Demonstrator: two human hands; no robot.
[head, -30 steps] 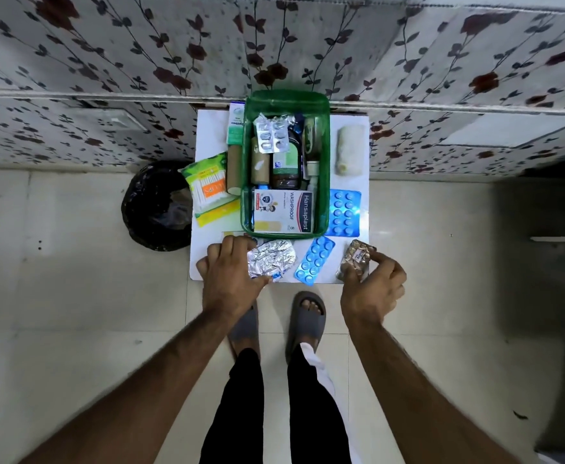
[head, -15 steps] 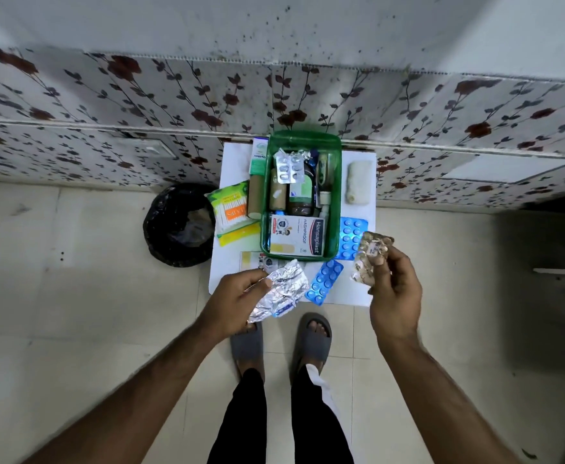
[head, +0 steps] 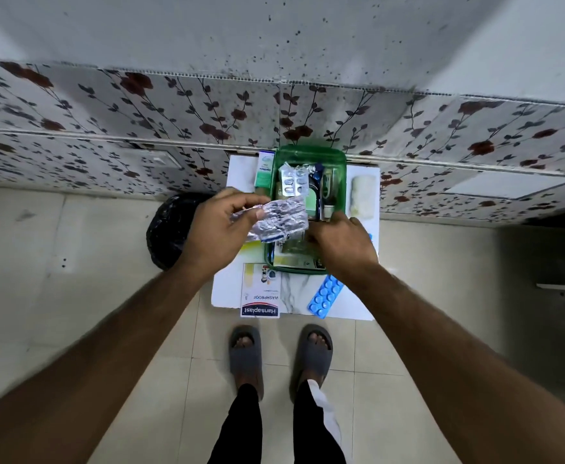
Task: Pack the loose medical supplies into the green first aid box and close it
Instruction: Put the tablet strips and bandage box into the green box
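The open green first aid box (head: 339,169) stands at the back of a small white table (head: 351,306), with bottles and a silver blister pack (head: 293,182) inside. My left hand (head: 219,231) pinches a crumpled silver foil strip (head: 279,219) just above the box's left rim. My right hand (head: 343,244) reaches down into the front half of the box, its fingertips on a brown pill strip (head: 292,246). A Hansaplast carton (head: 261,294) and a blue pill strip (head: 326,296) lie on the table in front of the box.
A white gauze roll (head: 362,195) lies right of the box and a green-white carton (head: 263,170) left of it. A black bin bag (head: 168,229) sits on the floor to the table's left. A floral-tiled wall rises behind. My sandalled feet stand at the table's front edge.
Both hands rose from the table's front edge to the box, carrying the foil strip and the brown strip. The Hansaplast carton, earlier inside the box, now lies on the table in front.
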